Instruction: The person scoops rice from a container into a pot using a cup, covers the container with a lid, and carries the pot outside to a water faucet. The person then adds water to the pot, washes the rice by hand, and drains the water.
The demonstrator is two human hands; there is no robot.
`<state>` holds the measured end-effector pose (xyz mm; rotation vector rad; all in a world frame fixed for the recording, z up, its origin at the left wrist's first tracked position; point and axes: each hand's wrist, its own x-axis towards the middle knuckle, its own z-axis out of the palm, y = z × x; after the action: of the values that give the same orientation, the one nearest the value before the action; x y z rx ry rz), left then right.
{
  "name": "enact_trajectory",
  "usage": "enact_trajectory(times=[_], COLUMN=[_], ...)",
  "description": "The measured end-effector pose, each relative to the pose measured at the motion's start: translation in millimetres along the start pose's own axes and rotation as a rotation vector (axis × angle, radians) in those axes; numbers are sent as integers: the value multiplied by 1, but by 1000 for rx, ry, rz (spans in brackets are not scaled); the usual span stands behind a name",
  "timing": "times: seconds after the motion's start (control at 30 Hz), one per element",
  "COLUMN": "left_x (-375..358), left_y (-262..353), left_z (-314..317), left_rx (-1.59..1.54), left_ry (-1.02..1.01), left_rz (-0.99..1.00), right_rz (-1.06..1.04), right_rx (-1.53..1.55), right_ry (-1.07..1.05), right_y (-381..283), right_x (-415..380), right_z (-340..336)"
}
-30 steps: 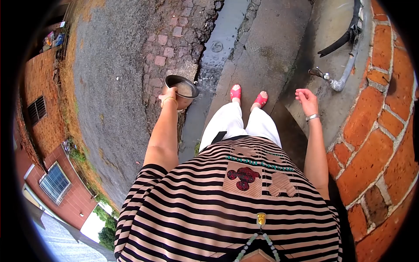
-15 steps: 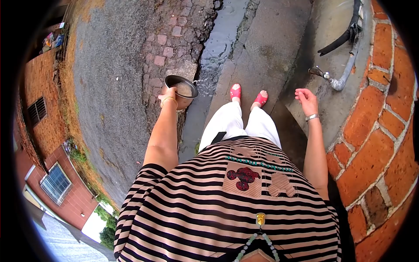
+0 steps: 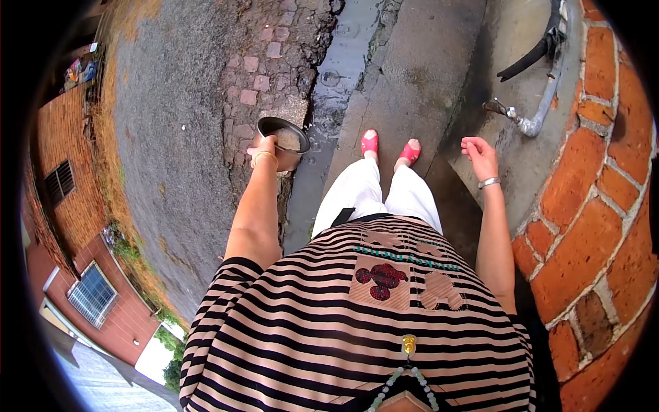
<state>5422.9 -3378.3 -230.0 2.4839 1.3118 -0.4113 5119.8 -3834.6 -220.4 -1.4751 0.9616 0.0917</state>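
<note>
A metal pot point(image 3: 291, 161) hangs tilted over the edge of the water channel point(image 3: 331, 75). My left hand point(image 3: 263, 150) grips its rim, with the thumb over the inside. Something pale, perhaps cloudy water, lies in the pot; I cannot make out what it is. Out to the right, my right hand point(image 3: 480, 155) is raised over the concrete with its fingers curled together, and nothing shows in them. It is nearest to the metal tap point(image 3: 511, 113), without touching it.
A pipe point(image 3: 546, 110) with a black hose point(image 3: 525, 65) stands beside the brick wall point(image 3: 573, 185) at the right. Worn paving point(image 3: 250, 65) and a grey road point(image 3: 165, 117) lie left of the channel. My red shoes point(image 3: 370, 142) are on the concrete strip point(image 3: 419, 75).
The view has shifted slightly. My left hand still holds the pot in nearly the same place. Ripples in the channel look different, and my right hand has barely moved.
</note>
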Motion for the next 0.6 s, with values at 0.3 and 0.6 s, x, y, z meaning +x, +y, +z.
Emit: enact_trajectory(times=[0.3,0.6], left_x=[16,-54], left_y=[-1,1], left_z=[17,82], left_rx=[-3,-331], left_ry=[-82,-618], left_rz=[-10,60], right_rz=[-4,-462], right_rx=[28,-160], right_ry=[16,446], right_y=[-8,-87], right_x=[-6,-9], right_z=[2,-5])
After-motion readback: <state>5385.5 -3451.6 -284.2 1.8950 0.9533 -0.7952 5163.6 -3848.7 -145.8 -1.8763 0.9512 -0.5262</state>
